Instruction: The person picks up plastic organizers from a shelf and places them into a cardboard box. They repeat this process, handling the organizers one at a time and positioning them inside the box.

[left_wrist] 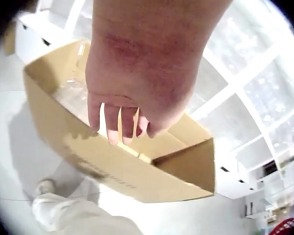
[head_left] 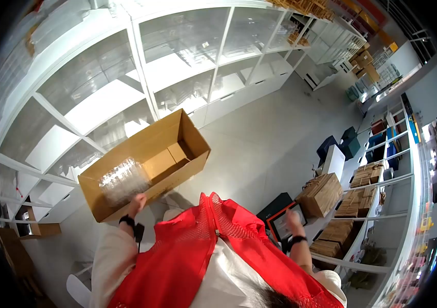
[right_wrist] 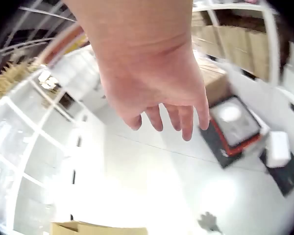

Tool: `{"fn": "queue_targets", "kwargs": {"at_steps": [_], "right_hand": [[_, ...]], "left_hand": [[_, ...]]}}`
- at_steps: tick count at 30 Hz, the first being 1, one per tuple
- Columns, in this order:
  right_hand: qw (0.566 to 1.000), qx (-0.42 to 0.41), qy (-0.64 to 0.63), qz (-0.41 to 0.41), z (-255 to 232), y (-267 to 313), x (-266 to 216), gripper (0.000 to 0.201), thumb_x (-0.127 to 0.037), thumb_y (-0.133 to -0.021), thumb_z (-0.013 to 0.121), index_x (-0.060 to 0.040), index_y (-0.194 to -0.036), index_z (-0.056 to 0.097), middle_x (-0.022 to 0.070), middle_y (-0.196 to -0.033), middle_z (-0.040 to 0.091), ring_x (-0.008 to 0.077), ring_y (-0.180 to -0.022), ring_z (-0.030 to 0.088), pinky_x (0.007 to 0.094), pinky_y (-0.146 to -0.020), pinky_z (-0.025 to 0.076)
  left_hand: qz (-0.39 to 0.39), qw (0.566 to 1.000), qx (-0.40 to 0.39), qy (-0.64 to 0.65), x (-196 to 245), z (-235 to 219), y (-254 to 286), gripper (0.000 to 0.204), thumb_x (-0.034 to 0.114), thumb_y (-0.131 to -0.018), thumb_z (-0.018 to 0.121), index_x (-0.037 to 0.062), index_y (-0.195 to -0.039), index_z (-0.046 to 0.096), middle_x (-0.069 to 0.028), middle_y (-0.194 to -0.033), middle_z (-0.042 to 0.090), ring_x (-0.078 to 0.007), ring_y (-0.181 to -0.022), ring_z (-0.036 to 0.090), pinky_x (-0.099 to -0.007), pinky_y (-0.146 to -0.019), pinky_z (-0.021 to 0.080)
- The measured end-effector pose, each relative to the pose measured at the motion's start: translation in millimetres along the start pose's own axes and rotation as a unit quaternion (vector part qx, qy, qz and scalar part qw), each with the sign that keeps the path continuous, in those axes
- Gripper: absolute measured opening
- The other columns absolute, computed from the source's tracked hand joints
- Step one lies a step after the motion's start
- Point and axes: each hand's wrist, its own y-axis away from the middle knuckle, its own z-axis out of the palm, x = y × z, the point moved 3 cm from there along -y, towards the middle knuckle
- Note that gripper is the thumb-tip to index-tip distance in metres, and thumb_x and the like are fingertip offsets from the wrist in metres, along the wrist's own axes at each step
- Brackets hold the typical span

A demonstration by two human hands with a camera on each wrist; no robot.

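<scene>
A long open cardboard box (head_left: 175, 181) stands in front on the left, with a bundle in clear plastic wrap (head_left: 122, 180) at its left end. Inside the right end, a smaller cardboard piece (head_left: 178, 152) shows. My left hand (head_left: 136, 205) is at the box's near long side. From the left wrist, the hand (left_wrist: 137, 93) overlaps the box (left_wrist: 112, 169), its loose fingers pointing down and holding nothing. Off to the right, my right hand (right_wrist: 154, 90) hangs with relaxed, spread fingers and nothing in them. It overlaps a dark, orange-edged frame-like item (head_left: 275, 226) in the head view.
White shelving (head_left: 139, 56) with glass-like panels runs behind the box. On the right, a cardboard carton (head_left: 321, 195) stands beside shelves holding brown bundles (head_left: 339, 231). Grey floor (head_left: 249, 133) lies between the two sides. A white chair-like edge (head_left: 78, 291) shows at lower left.
</scene>
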Motion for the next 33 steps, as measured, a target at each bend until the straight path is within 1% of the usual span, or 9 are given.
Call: {"fn": "queue_targets", "kwargs": {"at_steps": [1,2,6,11,17,23,29,31,33], "right_hand": [[0.924,0.074,0.138,-0.348,-9.1,-91.5,32.9,0.032,-0.029,-0.086,0.042,0.0001,-0.089,0.054,0.0183,-0.075,0.057,0.0275,-0.070,0.056,0.0364,-0.062,0.042],[0.983,0.030,0.009,-0.180,-50.7,-65.7,-45.9,0.033,-0.029,-0.087,0.043,0.0007,-0.095,0.055,0.0162,-0.081,0.058,0.0216,-0.071,0.055,0.0344,-0.061,0.043],[0.938,0.026,-0.144,-0.315,-116.3,-75.1,-208.2,0.032,-0.021,-0.086,0.049,-0.0002,-0.110,0.052,0.0138,-0.111,0.052,0.0205,-0.101,0.050,0.0275,-0.086,0.039],[0.878,-0.028,-0.087,-0.469,-114.3,-45.5,-357.8,0.032,-0.020,-0.086,0.049,-0.0036,-0.113,0.051,0.0125,-0.119,0.046,0.0185,-0.109,0.044,0.0282,-0.087,0.038],[0.863,-0.170,0.005,-0.476,-62.8,-99.4,-414.9,0.037,-0.029,-0.085,0.050,-0.0059,-0.114,0.050,0.0169,-0.123,0.042,0.0267,-0.099,0.051,0.0332,-0.083,0.042],[0.891,-0.173,-0.050,-0.418,-85.5,-176.7,-435.1,0.041,-0.030,-0.084,0.051,-0.0040,-0.115,0.049,0.0167,-0.118,0.046,0.0253,-0.095,0.054,0.0314,-0.081,0.042],[0.911,-0.170,-0.132,-0.352,-118.1,-236.1,-474.1,0.044,-0.028,-0.085,0.051,-0.0002,-0.118,0.044,0.0158,-0.112,0.050,0.0235,-0.096,0.053,0.0305,-0.081,0.042],[0.907,-0.149,-0.143,-0.368,-132.2,-265.6,-506.3,0.045,-0.027,-0.085,0.052,-0.0003,-0.120,0.042,0.0161,-0.114,0.047,0.0233,-0.098,0.052,0.0301,-0.081,0.041],[0.892,-0.130,-0.169,-0.399,-142.7,-302.6,-543.5,0.048,-0.025,-0.086,0.051,-0.0021,-0.125,0.036,0.0142,-0.120,0.044,0.0217,-0.103,0.049,0.0300,-0.085,0.039]], "left_hand": [[0.004,0.996,0.003,0.091,-6.7,20.3,-37.6,0.015,0.013,-0.085,0.048,0.0018,-0.085,0.058,-0.0086,-0.078,0.061,-0.0132,-0.073,0.055,-0.0283,-0.064,0.044],[-0.025,0.988,-0.012,0.149,46.0,22.2,-61.2,0.017,0.013,-0.086,0.047,0.0007,-0.094,0.055,-0.0095,-0.088,0.060,-0.0135,-0.082,0.055,-0.0269,-0.072,0.043],[0.008,0.951,-0.099,0.292,206.2,-0.6,-114.7,0.027,0.010,-0.086,0.047,-0.0040,-0.110,0.047,-0.0126,-0.103,0.057,-0.0163,-0.098,0.053,-0.0270,-0.085,0.041],[0.088,0.967,-0.099,0.218,248.5,-43.3,-155.1,0.028,0.009,-0.085,0.048,-0.0016,-0.111,0.047,-0.0110,-0.108,0.054,-0.0193,-0.098,0.053,-0.0282,-0.085,0.041],[-0.123,0.949,0.022,0.289,228.0,-91.5,-209.9,0.026,0.021,-0.088,0.045,0.0059,-0.109,0.051,-0.0019,-0.101,0.056,-0.0097,-0.083,0.053,-0.0220,-0.065,0.042],[0.028,0.965,0.085,0.246,225.7,-135.9,-333.2,0.030,0.023,-0.091,0.040,0.0019,-0.110,0.049,-0.0034,-0.094,0.057,-0.0097,-0.079,0.053,-0.0218,-0.065,0.042],[0.139,0.919,0.133,0.345,444.6,-130.5,-452.6,0.032,0.019,-0.090,0.040,-0.0051,-0.111,0.047,-0.0105,-0.101,0.058,-0.0174,-0.091,0.054,-0.0246,-0.079,0.040],[0.208,0.945,0.135,0.212,503.7,-114.8,-489.7,0.034,0.018,-0.089,0.040,-0.0065,-0.112,0.045,-0.0138,-0.104,0.056,-0.0215,-0.098,0.053,-0.0274,-0.087,0.038],[0.246,0.959,0.003,0.142,549.6,-79.8,-518.9,0.038,0.017,-0.087,0.044,-0.0069,-0.117,0.040,-0.0186,-0.113,0.050,-0.0251,-0.108,0.047,-0.0306,-0.093,0.034]]}}
